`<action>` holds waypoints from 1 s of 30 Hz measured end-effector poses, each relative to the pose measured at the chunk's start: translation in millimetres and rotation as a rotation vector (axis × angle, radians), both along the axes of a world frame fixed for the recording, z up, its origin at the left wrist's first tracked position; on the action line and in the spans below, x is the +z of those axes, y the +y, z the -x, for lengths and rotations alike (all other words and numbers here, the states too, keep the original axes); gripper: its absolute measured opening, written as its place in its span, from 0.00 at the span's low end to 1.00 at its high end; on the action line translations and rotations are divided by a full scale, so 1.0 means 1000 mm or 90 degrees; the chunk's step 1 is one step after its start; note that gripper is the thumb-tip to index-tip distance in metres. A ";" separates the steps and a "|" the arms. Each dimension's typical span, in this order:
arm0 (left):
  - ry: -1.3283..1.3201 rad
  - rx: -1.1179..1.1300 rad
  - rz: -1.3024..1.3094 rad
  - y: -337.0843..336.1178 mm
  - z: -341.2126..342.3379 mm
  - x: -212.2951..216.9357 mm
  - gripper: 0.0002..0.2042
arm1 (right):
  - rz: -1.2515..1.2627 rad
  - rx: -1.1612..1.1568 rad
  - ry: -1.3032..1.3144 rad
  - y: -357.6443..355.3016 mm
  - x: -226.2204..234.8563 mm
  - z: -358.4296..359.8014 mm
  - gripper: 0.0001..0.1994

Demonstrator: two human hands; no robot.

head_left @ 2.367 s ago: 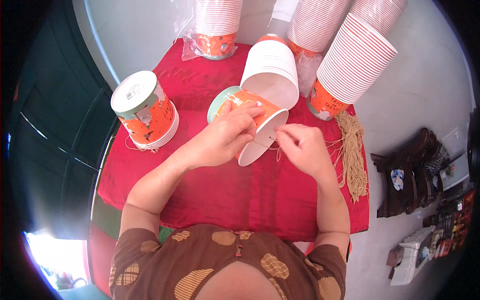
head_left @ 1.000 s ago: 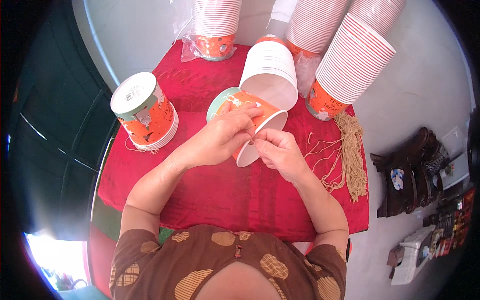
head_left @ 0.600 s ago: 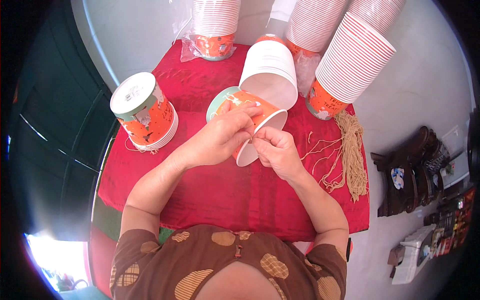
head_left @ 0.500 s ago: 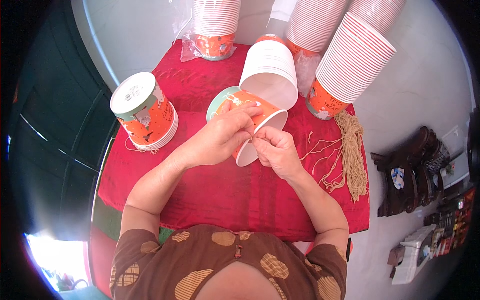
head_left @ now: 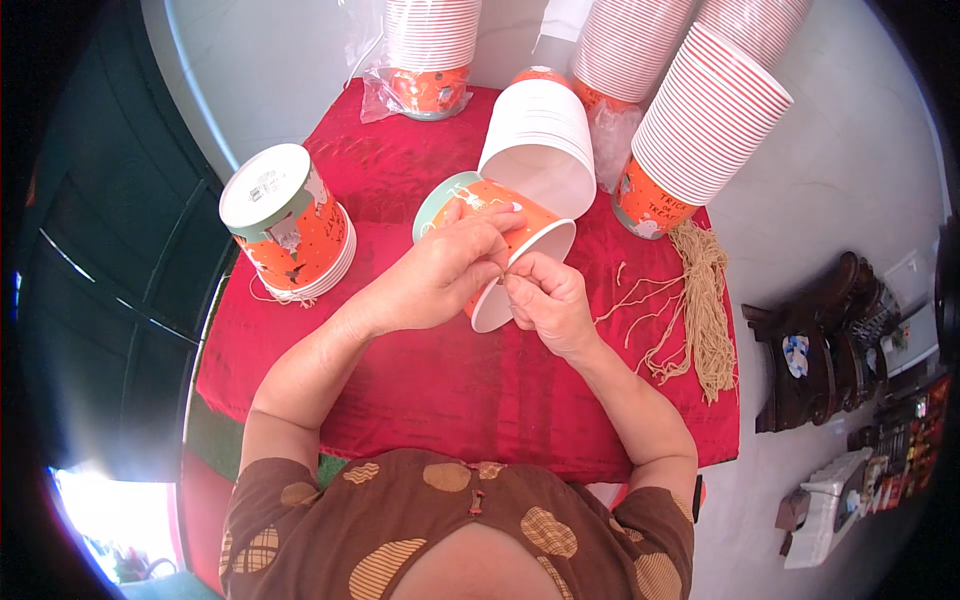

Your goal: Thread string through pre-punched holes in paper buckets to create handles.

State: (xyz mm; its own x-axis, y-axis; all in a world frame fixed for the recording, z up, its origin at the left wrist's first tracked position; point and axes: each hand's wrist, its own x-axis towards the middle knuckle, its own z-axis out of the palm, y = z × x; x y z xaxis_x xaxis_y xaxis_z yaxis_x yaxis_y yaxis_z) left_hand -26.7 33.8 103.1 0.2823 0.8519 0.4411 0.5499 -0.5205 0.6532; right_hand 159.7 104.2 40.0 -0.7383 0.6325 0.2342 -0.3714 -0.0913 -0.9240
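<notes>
An orange paper bucket [head_left: 500, 215] with a white inside and pale green base lies tilted on its side over the red tablecloth [head_left: 400, 370]. My left hand [head_left: 440, 270] grips its wall near the rim. My right hand [head_left: 545, 300] pinches something thin at the rim, probably a piece of beige string, right beside the left fingertips. Both hands touch at the bucket's edge.
A short stack of upturned orange buckets [head_left: 290, 225] stands at the left. A white stack lies on its side [head_left: 540, 140] behind the hands. Tall stacks [head_left: 700, 120] [head_left: 430, 50] rise at the back. A bundle of beige strings [head_left: 700, 310] lies at the right. A dark wooden stand [head_left: 810, 340] sits on the floor.
My right hand has come back from the right to the bucket's rim and now pinches there beside the left fingers. The bucket has hardly moved.
</notes>
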 end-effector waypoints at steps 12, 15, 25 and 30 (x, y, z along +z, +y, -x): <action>-0.003 -0.015 0.000 0.002 -0.002 -0.003 0.03 | 0.000 -0.012 -0.017 -0.005 0.003 0.000 0.06; 0.001 -0.013 -0.008 0.002 -0.002 -0.003 0.04 | -0.020 -0.019 -0.023 -0.007 0.004 -0.001 0.05; 0.008 -0.011 -0.013 0.002 -0.002 -0.004 0.04 | -0.093 -0.052 -0.040 -0.007 0.002 0.000 0.04; -0.012 -0.017 -0.014 0.003 -0.001 -0.004 0.04 | -0.064 -0.035 -0.048 -0.007 0.003 -0.002 0.05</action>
State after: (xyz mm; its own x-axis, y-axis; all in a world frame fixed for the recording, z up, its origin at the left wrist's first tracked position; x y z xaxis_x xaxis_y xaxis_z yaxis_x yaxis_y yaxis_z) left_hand -25.9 36.4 99.2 0.2957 0.8346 0.4648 0.5230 -0.5486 0.6523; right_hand 161.5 97.7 43.2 -0.7214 0.6485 0.2428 -0.3017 0.0211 -0.9532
